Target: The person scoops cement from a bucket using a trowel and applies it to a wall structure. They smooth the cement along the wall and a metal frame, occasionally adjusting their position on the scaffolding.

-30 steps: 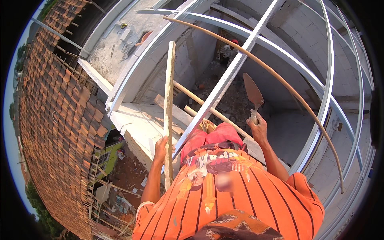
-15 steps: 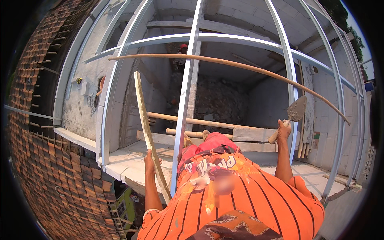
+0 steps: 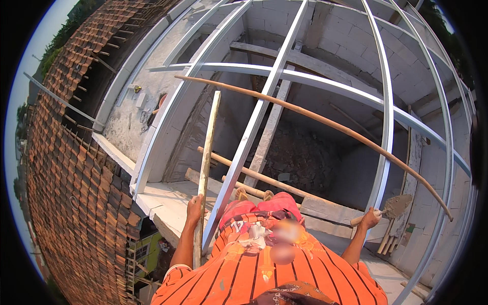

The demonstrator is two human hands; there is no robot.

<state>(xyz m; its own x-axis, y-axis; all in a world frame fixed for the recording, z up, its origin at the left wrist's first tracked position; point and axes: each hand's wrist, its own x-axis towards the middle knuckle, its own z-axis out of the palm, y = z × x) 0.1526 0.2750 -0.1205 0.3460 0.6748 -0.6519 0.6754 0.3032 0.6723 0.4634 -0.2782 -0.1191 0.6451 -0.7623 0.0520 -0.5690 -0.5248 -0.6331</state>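
My left hand (image 3: 194,207) grips a long, narrow pale wooden strip (image 3: 210,132) standing up in front of me beside a light steel beam (image 3: 238,163). At the lower right my right hand (image 3: 371,217) is closed on the wooden handle of a trowel (image 3: 398,206), whose blade is coated with grey mortar and points outward to the right. My feet (image 3: 243,194) rest by bamboo poles (image 3: 266,178) and boards at the edge of the opening. A long bent bamboo pole (image 3: 330,127) lies across the steel beams ahead.
Below the steel grid is a deep block-walled room with rubble (image 3: 295,157) and a plank (image 3: 268,134) spanning it. A tiled roof (image 3: 76,178) drops away at left. A concrete slab (image 3: 129,117) at upper left holds blocks (image 3: 141,100) and small tools. Block walls (image 3: 356,46) surround the opening.
The view has swung about. My right hand with the trowel has moved down and outward to the right, the blade now tipped sideways. My left hand still grips the strip.
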